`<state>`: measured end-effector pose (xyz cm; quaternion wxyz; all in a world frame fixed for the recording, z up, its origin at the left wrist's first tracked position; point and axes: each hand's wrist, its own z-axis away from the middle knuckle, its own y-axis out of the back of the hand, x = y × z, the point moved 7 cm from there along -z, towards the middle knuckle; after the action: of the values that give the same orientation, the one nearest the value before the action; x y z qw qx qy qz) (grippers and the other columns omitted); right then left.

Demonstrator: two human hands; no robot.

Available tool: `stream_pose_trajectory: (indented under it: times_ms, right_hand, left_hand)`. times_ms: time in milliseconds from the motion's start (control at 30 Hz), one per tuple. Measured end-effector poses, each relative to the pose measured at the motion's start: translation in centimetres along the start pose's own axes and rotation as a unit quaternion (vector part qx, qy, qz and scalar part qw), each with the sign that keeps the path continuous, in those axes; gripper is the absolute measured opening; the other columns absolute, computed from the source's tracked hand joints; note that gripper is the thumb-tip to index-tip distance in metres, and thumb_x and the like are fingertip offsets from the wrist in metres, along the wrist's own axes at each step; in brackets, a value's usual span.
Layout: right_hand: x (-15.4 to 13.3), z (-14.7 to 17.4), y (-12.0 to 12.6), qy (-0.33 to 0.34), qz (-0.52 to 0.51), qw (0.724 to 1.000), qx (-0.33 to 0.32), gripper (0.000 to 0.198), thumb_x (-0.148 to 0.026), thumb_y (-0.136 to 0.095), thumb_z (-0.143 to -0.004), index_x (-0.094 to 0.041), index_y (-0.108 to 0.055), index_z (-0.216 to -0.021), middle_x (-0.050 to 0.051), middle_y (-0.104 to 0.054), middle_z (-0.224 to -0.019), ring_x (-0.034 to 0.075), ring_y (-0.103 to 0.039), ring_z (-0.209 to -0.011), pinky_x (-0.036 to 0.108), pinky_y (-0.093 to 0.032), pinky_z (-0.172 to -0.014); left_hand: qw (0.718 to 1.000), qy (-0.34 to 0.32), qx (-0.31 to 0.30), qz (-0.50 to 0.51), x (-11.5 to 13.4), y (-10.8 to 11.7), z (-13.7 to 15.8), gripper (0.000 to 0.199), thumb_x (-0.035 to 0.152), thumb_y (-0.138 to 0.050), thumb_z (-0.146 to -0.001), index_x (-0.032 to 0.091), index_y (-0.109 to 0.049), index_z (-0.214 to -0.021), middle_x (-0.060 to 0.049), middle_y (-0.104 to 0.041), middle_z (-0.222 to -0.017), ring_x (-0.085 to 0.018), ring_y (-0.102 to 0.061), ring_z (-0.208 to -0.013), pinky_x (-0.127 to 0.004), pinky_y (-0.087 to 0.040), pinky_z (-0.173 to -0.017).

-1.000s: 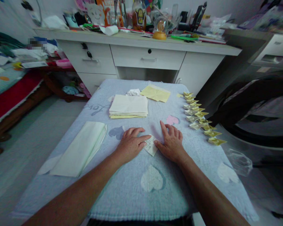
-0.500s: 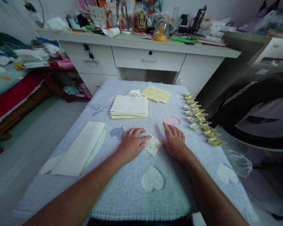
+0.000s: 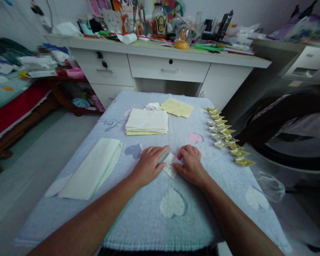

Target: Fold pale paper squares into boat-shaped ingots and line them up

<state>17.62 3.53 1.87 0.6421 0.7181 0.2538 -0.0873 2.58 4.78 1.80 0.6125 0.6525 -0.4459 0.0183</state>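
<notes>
A small folded square of paper (image 3: 169, 167) with print on it lies on the cloth between my hands, one corner toward me. My left hand (image 3: 149, 165) rests at its left side, fingers stretched out, with the thumb touching the edge. At the right corner my right hand (image 3: 191, 164) has its thumb and curled index finger closing on the paper. Beyond them sits a stack of white and yellow sheets (image 3: 146, 120). Folded paper boats (image 3: 225, 131), yellow and white, stand in rows along the right side.
A folded pale sheet bundle (image 3: 92, 169) lies at the left. Behind the stack are crumpled white paper (image 3: 152, 106) and a yellow sheet (image 3: 176, 107). A clear plastic bag (image 3: 269, 185) hangs by the table's right edge. A cluttered white desk (image 3: 146, 48) stands beyond.
My right hand has moved left onto the paper's right corner, and its fingers have curled in. My left fingers have shifted slightly, still beside the paper.
</notes>
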Motion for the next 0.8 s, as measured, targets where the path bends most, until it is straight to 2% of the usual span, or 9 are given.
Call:
stream_pose_trajectory:
  times_ms: [67, 133, 233, 300, 400, 533, 633, 733, 800]
  right_hand:
    - [-0.6, -0.1, 0.3, 0.018, -0.034, 0.999, 0.008, 0.018, -0.026, -0.067, -0.075, -0.02, -0.053, -0.083, 0.006, -0.054, -0.099, 0.025, -0.045, -0.098, 0.042, -0.033, -0.088]
    - [-1.3, -0.1, 0.7, 0.045, -0.073, 0.996, 0.012, 0.014, -0.021, -0.064, -0.078, -0.02, -0.05, -0.082, 0.005, -0.054, -0.096, 0.023, -0.045, -0.096, 0.04, -0.034, -0.087]
    - [-2.0, 0.0, 1.1, 0.068, -0.146, 0.986, 0.035, 0.013, -0.021, -0.061, -0.081, -0.021, -0.05, -0.088, 0.004, -0.054, -0.093, 0.022, -0.047, -0.096, 0.038, -0.037, -0.087]
    - [-1.8, 0.1, 1.4, 0.061, -0.209, 0.974, 0.062, 0.023, -0.025, -0.063, -0.082, -0.022, -0.05, -0.101, 0.005, -0.054, -0.099, 0.022, -0.047, -0.099, 0.038, -0.038, -0.089]
    - [-1.2, 0.1, 1.3, 0.038, -0.304, 0.949, 0.079, 0.044, -0.033, -0.068, -0.079, -0.023, -0.047, -0.116, 0.005, -0.054, -0.106, 0.021, -0.049, -0.102, 0.036, -0.04, -0.09]
    - [-1.3, -0.1, 0.2, 0.024, -0.386, 0.922, 0.022, 0.026, -0.036, -0.067, -0.081, -0.021, -0.056, -0.1, 0.002, -0.058, -0.091, 0.017, -0.054, -0.084, 0.029, -0.043, -0.076]
    - [-1.7, -0.1, 0.2, 0.026, -0.384, 0.923, 0.011, 0.014, -0.033, -0.06, -0.085, -0.02, -0.057, -0.083, 0.0, -0.055, -0.078, 0.014, -0.052, -0.072, 0.026, -0.042, -0.068]
    - [-1.9, 0.0, 0.7, 0.043, -0.323, 0.945, 0.033, 0.01, -0.025, -0.054, -0.086, -0.02, -0.056, -0.077, 0.0, -0.054, -0.076, 0.015, -0.052, -0.072, 0.027, -0.041, -0.068]
    - [-2.1, 0.0, 1.0, 0.074, -0.245, 0.965, 0.05, 0.005, -0.019, -0.054, -0.083, -0.021, -0.056, -0.078, 0.002, -0.056, -0.078, 0.017, -0.052, -0.078, 0.029, -0.041, -0.072]
  left_hand:
    - [0.998, 0.027, 0.018, 0.058, -0.2, 0.2, -0.1, 0.065, 0.013, -0.061, -0.078, 0.025, -0.041, -0.139, -0.005, -0.063, -0.115, -0.019, -0.055, -0.098, -0.035, -0.043, -0.09]
    - [0.99, 0.072, 0.018, 0.117, -0.6, 0.1, 0.0, 0.061, 0.014, -0.061, -0.077, 0.024, -0.046, -0.135, -0.001, -0.064, -0.099, -0.013, -0.054, -0.074, -0.027, -0.045, -0.073]
    - [0.97, 0.133, 0.009, 0.205, -1.3, -0.2, 0.2, 0.034, 0.019, -0.061, -0.079, 0.02, -0.061, -0.113, 0.005, -0.057, -0.072, -0.007, -0.042, -0.052, -0.021, -0.035, -0.053]
    - [0.945, 0.155, 0.018, 0.288, -1.6, -0.2, 0.4, 0.018, 0.024, -0.061, -0.08, 0.017, -0.062, -0.096, 0.006, -0.053, -0.064, -0.007, -0.045, -0.051, -0.019, -0.034, -0.051]
    - [0.891, 0.177, 0.024, 0.417, -1.7, -0.2, 0.5, 0.019, 0.031, -0.063, -0.08, 0.016, -0.054, -0.089, 0.003, -0.059, -0.069, -0.008, -0.054, -0.055, -0.019, -0.038, -0.05]
    - [0.846, 0.19, -0.003, 0.497, -1.2, -0.7, 0.5, 0.026, 0.035, -0.066, -0.078, 0.017, -0.049, -0.087, 0.0, -0.065, -0.075, -0.012, -0.063, -0.06, -0.019, -0.042, -0.049]
    - [0.854, 0.182, -0.02, 0.486, -0.8, -1.1, 0.5, 0.024, 0.034, -0.065, -0.08, 0.017, -0.048, -0.082, 0.002, -0.062, -0.067, -0.01, -0.059, -0.054, -0.018, -0.04, -0.047]
    - [0.905, 0.168, 0.014, 0.391, -0.9, -0.5, 0.7, 0.017, 0.027, -0.064, -0.08, 0.018, -0.052, -0.089, 0.006, -0.055, -0.06, -0.007, -0.051, -0.048, -0.018, -0.037, -0.047]
    - [0.942, 0.13, 0.065, 0.303, -0.6, 0.5, 0.8, 0.023, 0.022, -0.065, -0.079, 0.019, -0.055, -0.099, 0.004, -0.059, -0.069, -0.007, -0.052, -0.052, -0.019, -0.039, -0.05]
